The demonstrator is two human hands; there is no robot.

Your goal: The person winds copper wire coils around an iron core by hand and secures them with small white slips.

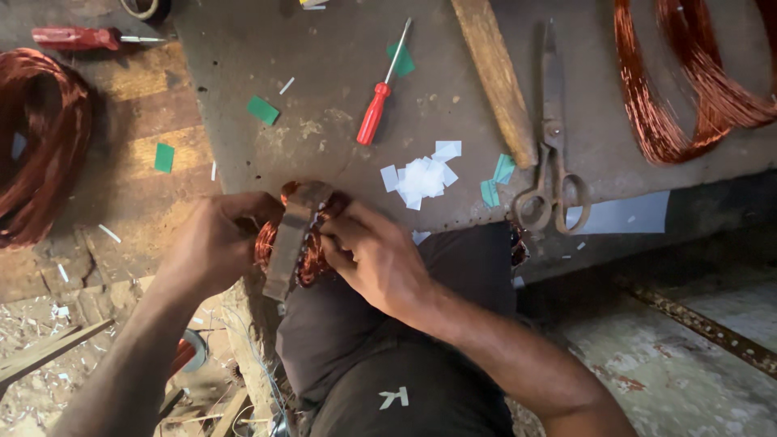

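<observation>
Both hands hold a motor stator, a grey metal core wound with copper wire, at the near edge of a worn workbench. My left hand grips its left side. My right hand presses on the copper windings at its right side, fingers curled against the coil. The stator rests over my lap in dark trousers. Parts of the windings are hidden under my fingers.
On the bench lie a red-handled screwdriver, a wooden handle, old scissors, white paper pieces and green slips. Copper wire coils sit at far left and upper right. Another red screwdriver lies top left.
</observation>
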